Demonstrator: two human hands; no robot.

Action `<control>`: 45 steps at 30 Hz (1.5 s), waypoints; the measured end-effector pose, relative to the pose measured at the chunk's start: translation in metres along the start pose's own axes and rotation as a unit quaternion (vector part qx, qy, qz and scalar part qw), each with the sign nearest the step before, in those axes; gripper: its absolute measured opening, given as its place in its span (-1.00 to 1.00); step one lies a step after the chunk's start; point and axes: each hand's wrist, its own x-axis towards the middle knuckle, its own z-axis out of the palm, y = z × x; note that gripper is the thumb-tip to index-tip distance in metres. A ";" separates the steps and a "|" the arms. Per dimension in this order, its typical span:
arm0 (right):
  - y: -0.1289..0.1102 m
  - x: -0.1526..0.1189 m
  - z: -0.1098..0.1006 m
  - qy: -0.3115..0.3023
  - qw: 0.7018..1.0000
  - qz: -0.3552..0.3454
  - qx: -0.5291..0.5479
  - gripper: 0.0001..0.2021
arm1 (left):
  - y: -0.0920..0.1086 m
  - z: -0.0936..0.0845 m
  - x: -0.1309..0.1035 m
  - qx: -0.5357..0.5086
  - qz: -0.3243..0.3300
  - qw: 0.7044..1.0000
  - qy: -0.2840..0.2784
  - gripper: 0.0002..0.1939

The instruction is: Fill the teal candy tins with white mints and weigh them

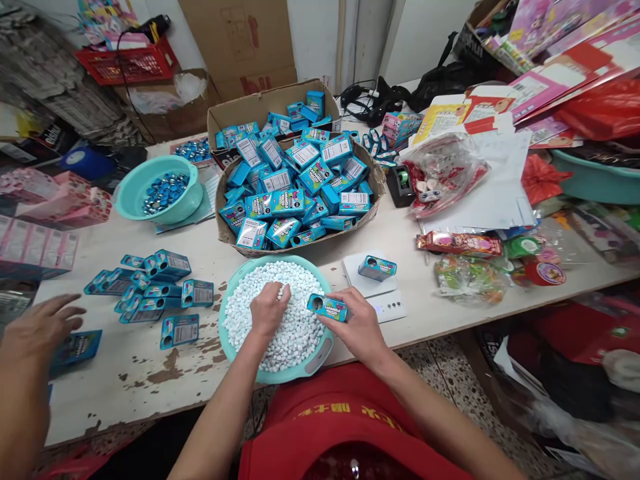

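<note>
My left hand (267, 308) is down in a teal bowl (225, 343) full of small white candies (300, 343), its fingers curled in on some of them. My right hand (357, 319) grips a small blue candy box (327, 307) at the bowl's right rim, its round dark hole showing at one end. Beyond that hand, another blue box (377, 267) lies on a small white scale (395, 306). Left of the bowl stand several more blue boxes (180, 331) with dark holes in their ends.
A co-worker's hand (45, 327) is at the left, by a blue box. Behind the bowl, cardboard cartons (300, 243) hold many blue boxes. A second teal bowl (127, 193) holds shiny blue caps (167, 190). Packets and a plastic bag (450, 167) lie on the right.
</note>
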 end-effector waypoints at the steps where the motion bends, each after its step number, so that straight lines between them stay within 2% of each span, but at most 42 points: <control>1: -0.002 0.001 0.002 -0.007 1.000 -0.005 -0.009 -0.73 | 0.003 -0.003 0.000 -0.069 -0.054 0.996 0.020 -0.83; 3: -0.008 0.003 0.008 -0.021 0.999 -0.012 -0.028 -0.72 | 0.014 -0.013 0.001 -0.209 -0.173 0.961 0.053 -0.78; 5: -0.016 0.006 0.015 -0.037 0.998 -0.021 -0.045 -0.72 | 0.029 -0.024 0.000 -0.344 -0.251 0.901 0.081 -0.78; 7: -0.025 0.009 0.024 -0.057 0.996 -0.038 -0.063 -0.74 | 0.046 -0.035 -0.001 -0.462 -0.264 0.842 0.092 -0.80; 8: -0.029 0.010 0.028 -0.069 0.994 -0.049 -0.074 -0.75 | 0.053 -0.039 -0.003 -0.502 -0.255 0.821 0.089 -0.81; 11: -0.040 0.013 0.042 -0.099 0.986 -0.074 -0.114 -0.78 | 0.070 -0.047 -0.007 -0.557 -0.222 0.796 0.090 -0.82; 18: -0.045 0.018 0.051 -0.099 0.982 -0.087 -0.134 -0.79 | 0.079 -0.045 -0.005 -0.543 -0.197 0.803 0.142 -0.77; 32: -0.042 0.024 0.041 -0.092 0.990 -0.043 -0.096 -0.73 | 0.092 -0.037 0.005 -0.495 -0.197 0.838 0.121 -0.73; 37: -0.042 0.027 0.037 -0.071 0.992 -0.034 -0.095 -0.73 | 0.095 -0.031 0.006 -0.485 -0.192 0.844 0.128 -0.72; 42: -0.041 0.030 0.038 -0.078 0.992 -0.032 -0.099 -0.72 | 0.095 -0.024 0.011 -0.456 -0.190 0.857 0.146 -0.71; 45: -0.040 0.030 0.039 -0.070 0.991 -0.036 -0.104 -0.74 | 0.095 -0.023 0.013 -0.458 -0.190 0.859 0.131 -0.71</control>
